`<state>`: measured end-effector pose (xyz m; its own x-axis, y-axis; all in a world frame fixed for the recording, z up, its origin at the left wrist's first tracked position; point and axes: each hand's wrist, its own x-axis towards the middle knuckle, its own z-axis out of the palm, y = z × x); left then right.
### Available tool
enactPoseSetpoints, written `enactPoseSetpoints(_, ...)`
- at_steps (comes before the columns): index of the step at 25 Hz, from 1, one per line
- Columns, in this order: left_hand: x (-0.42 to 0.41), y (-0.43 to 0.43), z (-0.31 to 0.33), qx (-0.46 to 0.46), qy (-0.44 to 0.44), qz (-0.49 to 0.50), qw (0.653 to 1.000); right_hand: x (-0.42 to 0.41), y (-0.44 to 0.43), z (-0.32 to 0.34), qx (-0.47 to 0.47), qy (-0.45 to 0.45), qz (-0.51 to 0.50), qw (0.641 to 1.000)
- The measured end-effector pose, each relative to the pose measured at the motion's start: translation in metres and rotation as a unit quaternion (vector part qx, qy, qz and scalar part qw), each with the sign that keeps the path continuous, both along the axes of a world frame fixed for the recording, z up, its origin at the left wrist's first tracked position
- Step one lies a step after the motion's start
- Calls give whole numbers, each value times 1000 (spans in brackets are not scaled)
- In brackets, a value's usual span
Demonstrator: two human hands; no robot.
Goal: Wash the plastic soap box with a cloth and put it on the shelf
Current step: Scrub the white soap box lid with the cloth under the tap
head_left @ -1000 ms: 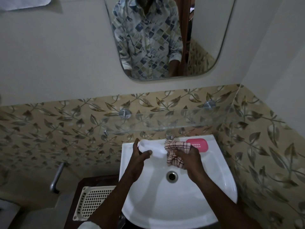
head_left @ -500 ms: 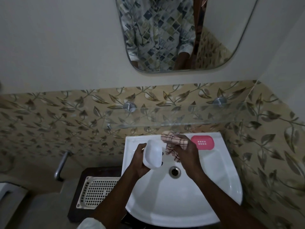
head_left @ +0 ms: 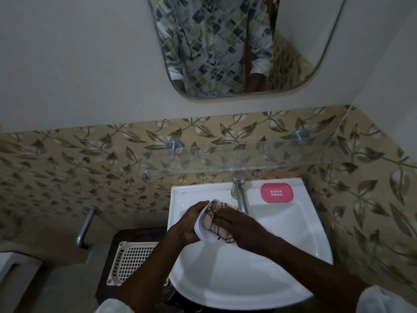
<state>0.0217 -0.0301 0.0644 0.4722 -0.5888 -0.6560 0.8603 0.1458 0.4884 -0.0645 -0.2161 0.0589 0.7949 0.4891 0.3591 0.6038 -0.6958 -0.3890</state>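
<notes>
Over the white sink (head_left: pixel 293 256) my left hand (head_left: pixel 189 224) grips a white plastic soap box (head_left: pixel 204 233), tilted with its hollow side toward my right. My right hand (head_left: pixel 239 227) presses a pink checked cloth (head_left: pixel 217 219) into that hollow. The cloth fills most of the box, so only the box's rim and lower edge show. A glass shelf (head_left: pixel 282 159) on two metal pegs runs along the tiled wall just above the sink.
A pink soap tray (head_left: pixel 277 192) lies on the sink's back right ledge beside the metal tap (head_left: pixel 239 195). A cream perforated basket (head_left: pixel 133 263) sits on a dark stand to the left. A mirror (head_left: pixel 293 53) hangs above; a metal pipe (head_left: pixel 85 227) juts from the left wall.
My hands came together and lower over the basin. The cloth, held beside the box before, is now pushed inside it. The tap, earlier hidden behind the hands, is uncovered.
</notes>
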Motion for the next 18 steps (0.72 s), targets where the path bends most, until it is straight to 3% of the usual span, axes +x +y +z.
enactPoseSetpoints(3, 1, -2, -2, -15, 16, 7, 1000, -24, 20, -16, 37, 17, 9, 999)
enactPoseSetpoints(6, -11, -1, -6, -8, 14, -31, 999, -7, -13, -1, -29, -60, 69, 995)
enactPoseSetpoints(8, -8, -4, 1, 9, 2, -38, 999, 0, -21, 3, -52, -93, 40, 993)
enactPoseSetpoints(12, -8, -13, 16, 68, -16, 3, 998, -19, 16, -7, 17, -40, -28, 999)
enactPoseSetpoints(14, -12, -14, 12, 109, -26, 49, 992, -19, 28, -1, 69, 35, -68, 995)
enactPoseSetpoints(15, -15, -16, 11, 128, -36, 60, 989, -15, 32, 10, 125, 122, -109, 979)
enactPoseSetpoints(16, -19, -18, 10, 134, -45, 77, 987, -12, 34, 18, 208, 235, -150, 938)
enactPoseSetpoints(18, -25, -27, 10, 121, -106, 131, 978, -5, 38, 34, 409, 399, -217, 792)
